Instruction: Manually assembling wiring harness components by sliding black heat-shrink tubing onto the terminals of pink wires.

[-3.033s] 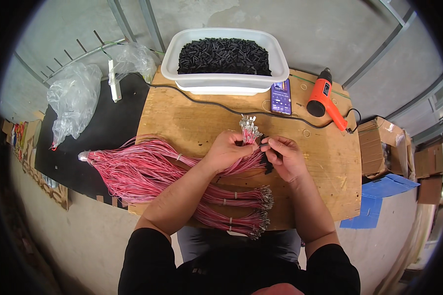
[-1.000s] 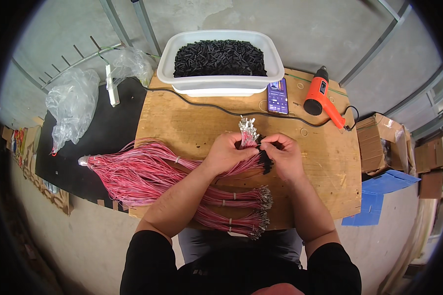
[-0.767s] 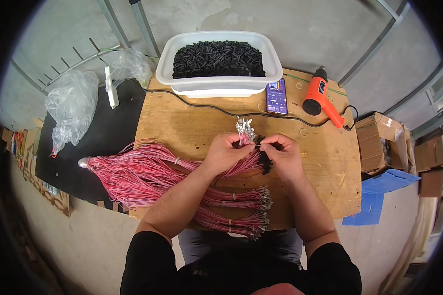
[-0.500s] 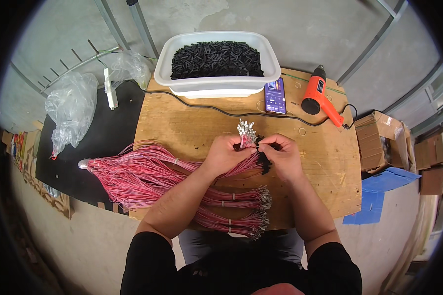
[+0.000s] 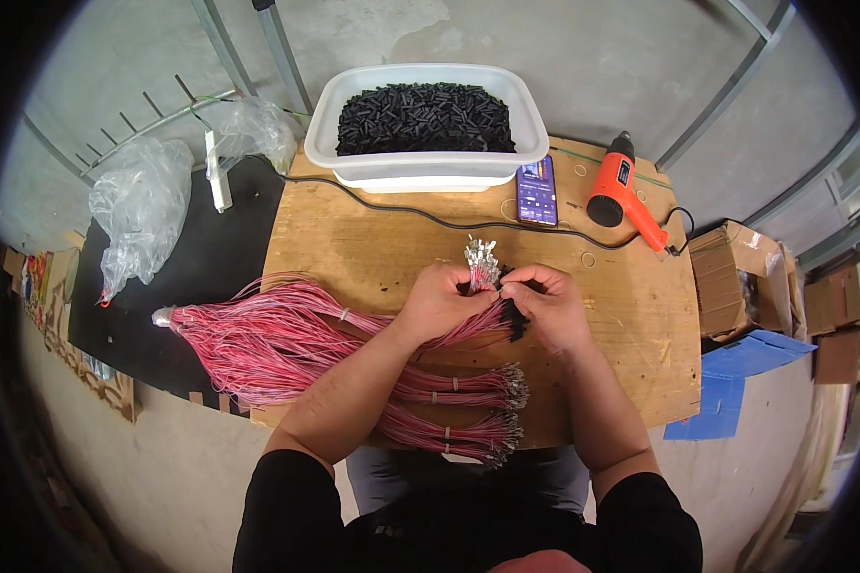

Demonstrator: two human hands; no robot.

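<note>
My left hand (image 5: 443, 304) is closed round a bundle of pink and red wires, whose silvery metal terminals (image 5: 482, 252) stick up above the fingers. Close against it, my right hand (image 5: 547, 300) pinches at the bundle's right side; what lies between those fingertips is too small to make out. Several black sleeves (image 5: 517, 323) hang just below, between the two hands. The long wires (image 5: 258, 339) spread to the left across the table. Two more tied wire bundles (image 5: 459, 435) with metal ends lie nearer to me, below my hands.
A white tub (image 5: 430, 172) of short black tubes stands at the back. Beside it are a phone (image 5: 536, 196) and an orange heat gun (image 5: 623, 196) with a black cord (image 5: 392, 204). Plastic bags (image 5: 143, 205) and a white power strip (image 5: 217, 177) lie at left. Cardboard boxes (image 5: 736, 286) stand right.
The view has shifted very slightly. Both hands stay at the wire bundle in nearly the same pose.
</note>
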